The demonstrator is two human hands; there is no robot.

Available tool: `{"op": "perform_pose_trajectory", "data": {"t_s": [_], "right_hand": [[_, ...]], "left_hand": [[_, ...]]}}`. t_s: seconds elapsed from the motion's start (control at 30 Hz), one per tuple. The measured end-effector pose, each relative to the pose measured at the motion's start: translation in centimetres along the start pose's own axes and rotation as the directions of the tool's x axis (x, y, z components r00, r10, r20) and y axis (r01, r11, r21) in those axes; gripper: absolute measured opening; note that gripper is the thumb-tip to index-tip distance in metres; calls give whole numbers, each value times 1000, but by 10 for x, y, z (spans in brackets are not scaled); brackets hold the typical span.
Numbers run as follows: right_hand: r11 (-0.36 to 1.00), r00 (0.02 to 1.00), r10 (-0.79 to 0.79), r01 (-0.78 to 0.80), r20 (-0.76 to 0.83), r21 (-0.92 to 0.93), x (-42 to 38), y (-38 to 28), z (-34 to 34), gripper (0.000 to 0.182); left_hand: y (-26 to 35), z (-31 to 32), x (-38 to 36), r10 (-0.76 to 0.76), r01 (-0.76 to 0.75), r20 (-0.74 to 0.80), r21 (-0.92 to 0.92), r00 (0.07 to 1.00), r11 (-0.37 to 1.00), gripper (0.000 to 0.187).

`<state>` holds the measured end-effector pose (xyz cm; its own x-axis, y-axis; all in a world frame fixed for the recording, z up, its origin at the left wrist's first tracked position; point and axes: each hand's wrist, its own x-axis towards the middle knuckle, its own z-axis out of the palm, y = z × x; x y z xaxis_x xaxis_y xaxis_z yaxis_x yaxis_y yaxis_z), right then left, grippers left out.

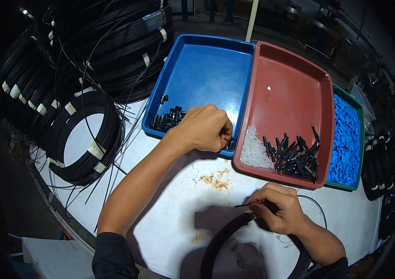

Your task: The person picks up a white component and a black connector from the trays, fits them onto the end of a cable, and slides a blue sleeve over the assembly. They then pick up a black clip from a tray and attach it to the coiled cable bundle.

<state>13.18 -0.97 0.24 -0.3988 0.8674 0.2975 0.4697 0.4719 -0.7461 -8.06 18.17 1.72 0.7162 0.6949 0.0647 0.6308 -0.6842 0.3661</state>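
Note:
My left hand reaches over the front edge of the blue tray, its fingers curled in a pinch. At its fingertips shows a small black plastic part, partly covered by the fingers. Beside that hand, in the tray's front left corner, lies a pile of small black parts. Lower right, my right hand pinches a thin black cable, whose end sticks out to the left. Under this hand runs a thick black cable coil, close to the palm; whether the fingers also grip it is hidden.
A red tray holds clear plastic pieces and black connectors. Right of it stands a green tray of blue pieces. Black cable coils are stacked at the left, with loose ends reaching over the white table.

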Motion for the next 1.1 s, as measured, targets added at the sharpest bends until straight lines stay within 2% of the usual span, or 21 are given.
{"op": "perform_pose_trajectory", "data": {"t_s": [0.1,0.17,0.23,0.27,0.37,0.43,0.5,0.57,0.67,0.7,0.8,0.83,0.9,0.97,1.0,1.03,1.1], "right_hand": [[1000,1000,0,0,-15,24,-2,2,2,6],[999,1000,-5,6,-25,47,-3,4,4,5],[998,998,-39,36,-52,-53,-4,4,5,4],[994,999,26,-29,-37,-102,-4,-2,4,5],[975,996,39,-56,-83,-217,-6,-2,8,7],[968,998,10,-26,-67,-251,-9,-1,11,9],[960,1000,11,-15,-16,-280,-11,2,10,10],[955,1000,-2,2,-2,-297,-13,2,10,12],[951,996,86,-81,3,-300,-22,3,6,13],[955,996,92,-87,3,-285,-26,2,3,13],[958,995,95,-94,-10,-272,-38,9,-8,14],[964,996,88,-88,-10,-253,-42,11,-12,15],[959,993,50,-79,-111,-273,-48,15,-20,12],[906,956,149,-234,-252,-352,-59,-1,-32,6],[917,927,164,-270,-338,-295,-63,-5,-38,7],[914,922,170,-280,-348,-294,-68,-10,-43,7],[948,834,249,-314,-493,-54,-73,-17,-52,7]], "left_hand": [[-5,6,0,16,-18,-52,-44,999,999,11],[-11,12,1,73,-84,-132,-78,988,993,13],[-9,14,0,58,-66,-131,-56,990,996,14],[-7,13,0,38,-43,-125,-38,991,998,15],[-2,6,2,-9,8,-107,-10,994,1000,18],[-1,0,0,-6,0,-121,-52,993,999,21],[2,-5,-4,-32,-1,-208,-157,978,988,18],[10,-11,-11,8,-43,-218,-156,976,987,20],[29,-15,-22,126,-202,-340,-201,932,959,23],[40,-17,-28,142,-217,-333,-201,932,955,23],[74,-17,-38,85,-205,-287,-422,954,883,15],[82,-12,-38,99,-219,-287,-424,953,879,15],[91,2,-33,108,-261,-310,-509,945,820,14],[101,18,-32,85,-241,-286,-570,954,785,12],[106,27,-31,89,-265,-305,-604,948,752,11],[112,35,-31,89,-286,-322,-638,942,716,10],[124,52,-34,107,-334,-371,-627,922,704,10]]}}
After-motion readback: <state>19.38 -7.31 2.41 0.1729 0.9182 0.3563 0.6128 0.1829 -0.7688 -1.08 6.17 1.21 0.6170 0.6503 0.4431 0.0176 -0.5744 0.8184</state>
